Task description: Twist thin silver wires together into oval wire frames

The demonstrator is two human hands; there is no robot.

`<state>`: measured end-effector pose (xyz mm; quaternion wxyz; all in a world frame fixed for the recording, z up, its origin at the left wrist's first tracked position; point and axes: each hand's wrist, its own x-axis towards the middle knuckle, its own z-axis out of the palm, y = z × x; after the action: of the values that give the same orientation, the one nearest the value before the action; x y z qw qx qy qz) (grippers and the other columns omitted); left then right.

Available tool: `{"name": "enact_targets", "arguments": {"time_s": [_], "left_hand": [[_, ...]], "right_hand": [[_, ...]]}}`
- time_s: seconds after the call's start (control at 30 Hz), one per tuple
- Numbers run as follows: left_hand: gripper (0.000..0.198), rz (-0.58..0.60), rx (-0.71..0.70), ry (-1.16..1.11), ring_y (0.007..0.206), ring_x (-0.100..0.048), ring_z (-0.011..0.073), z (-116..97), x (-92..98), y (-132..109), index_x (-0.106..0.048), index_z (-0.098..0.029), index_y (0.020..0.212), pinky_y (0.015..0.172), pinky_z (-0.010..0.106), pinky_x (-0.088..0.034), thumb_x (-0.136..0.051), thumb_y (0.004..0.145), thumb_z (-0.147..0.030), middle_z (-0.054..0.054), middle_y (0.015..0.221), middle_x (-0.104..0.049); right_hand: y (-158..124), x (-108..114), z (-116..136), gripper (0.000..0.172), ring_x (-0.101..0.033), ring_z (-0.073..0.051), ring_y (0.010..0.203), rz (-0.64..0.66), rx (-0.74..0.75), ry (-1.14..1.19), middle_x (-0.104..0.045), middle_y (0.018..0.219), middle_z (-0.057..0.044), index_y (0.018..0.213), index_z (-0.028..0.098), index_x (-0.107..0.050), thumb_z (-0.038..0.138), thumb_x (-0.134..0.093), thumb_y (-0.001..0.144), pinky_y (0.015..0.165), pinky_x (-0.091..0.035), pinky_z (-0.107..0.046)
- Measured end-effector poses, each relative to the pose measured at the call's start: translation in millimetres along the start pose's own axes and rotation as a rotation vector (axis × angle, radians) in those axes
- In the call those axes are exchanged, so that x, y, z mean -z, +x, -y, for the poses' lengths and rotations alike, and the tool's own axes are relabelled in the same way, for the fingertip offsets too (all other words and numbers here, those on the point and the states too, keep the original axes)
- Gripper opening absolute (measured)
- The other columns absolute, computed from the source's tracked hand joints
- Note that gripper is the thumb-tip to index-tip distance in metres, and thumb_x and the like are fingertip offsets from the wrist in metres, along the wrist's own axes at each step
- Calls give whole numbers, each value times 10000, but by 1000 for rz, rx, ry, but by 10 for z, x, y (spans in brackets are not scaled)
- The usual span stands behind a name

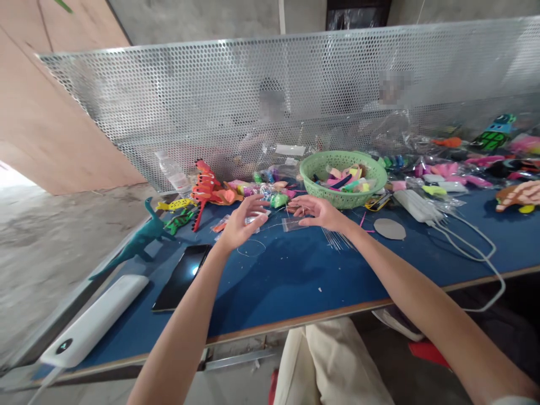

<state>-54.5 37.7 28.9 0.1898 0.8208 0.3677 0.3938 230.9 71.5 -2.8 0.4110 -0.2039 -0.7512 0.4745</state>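
Note:
Above the blue table, my left hand [244, 222] is held with its fingers apart and slightly curled; I see nothing gripped in it. My right hand [318, 212] faces it, fingers loosely bent and thumb apart, likewise with no object visible in its grasp. Just below the right fingertips lies a small clear plastic bag [292, 224]. Several thin wires [336, 239] lie under the right wrist. Between and beyond the hands sits a bright green piece [279, 200] among clear-wrapped colourful pieces. A thin loop of wire or thread [252, 253] rests beside the left wrist.
A green basket [310, 183] of coloured pieces stands behind my right hand. Left are a red dinosaur [206, 188], a teal long-necked dinosaur [141, 242], a phone [179, 281] and a white power bank [99, 318]. A white power strip [415, 206] with cables lies right; a perforated metal screen [219, 101] stands behind.

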Motion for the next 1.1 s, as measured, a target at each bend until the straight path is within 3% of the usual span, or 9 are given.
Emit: {"name": "enact_targets", "arguments": {"time_s": [0.13, 0.27, 0.43, 0.63, 0.87, 1.1], "left_hand": [[630, 207, 108, -88, 878, -677, 181, 70, -81, -13, -424, -185, 1442, 712, 292, -552, -613, 917, -478, 144, 1211, -676], [589, 236, 71, 46, 595, -517, 106, 64, -210, -10, -506, -195, 1419, 540, 238, -431, -583, 930, -513, 44, 923, -676], [581, 152, -7, 187, 631, -454, 116, 43, -235, -5, -564, -223, 1403, 575, 244, -391, -595, 918, -541, 8, 820, -590], [551, 157, -60, 205, 624, -422, 122, 75, -234, -20, -585, -232, 1392, 574, 242, -371, -602, 924, -522, -10, 725, -507], [530, 183, -120, 310, 713, -535, 148, 55, -222, -29, -584, -245, 1397, 664, 275, -432, -600, 932, -499, 34, 841, -590], [702, 244, 10, 232, 596, -432, 113, 107, -171, -32, -492, -223, 1469, 578, 240, -372, -671, 858, -519, -41, 698, -517]], "right_hand": [[0, 65, -22, 642, -687, -206, 1025, 64, -8, 27, -576, 1425, -84, 1353, 292, -562, 309, -807, 760, 966, -572, -472], [2, 80, -64, 714, -691, -171, 911, 65, -40, 8, -594, 1407, -83, 1405, 320, -542, 309, -814, 745, 895, -597, -442], [-8, 103, -61, 730, -645, -144, 820, 65, -62, -74, -649, 1324, -83, 1434, 312, -532, 325, -799, 754, 833, -593, -397], [-35, 107, -1, 661, -595, -149, 748, 75, -76, -225, -701, 1194, -78, 1411, 302, -565, 374, -762, 783, 723, -570, -363], [-48, 120, 17, 642, -612, -167, 748, 77, -66, -298, -720, 1122, -74, 1402, 308, -577, 391, -747, 789, 683, -568, -361], [-67, 206, 87, 622, -611, -175, 755, 82, -69, -367, -704, 1077, -63, 1395, 294, -581, 398, -736, 802, 686, -559, -370]]}}
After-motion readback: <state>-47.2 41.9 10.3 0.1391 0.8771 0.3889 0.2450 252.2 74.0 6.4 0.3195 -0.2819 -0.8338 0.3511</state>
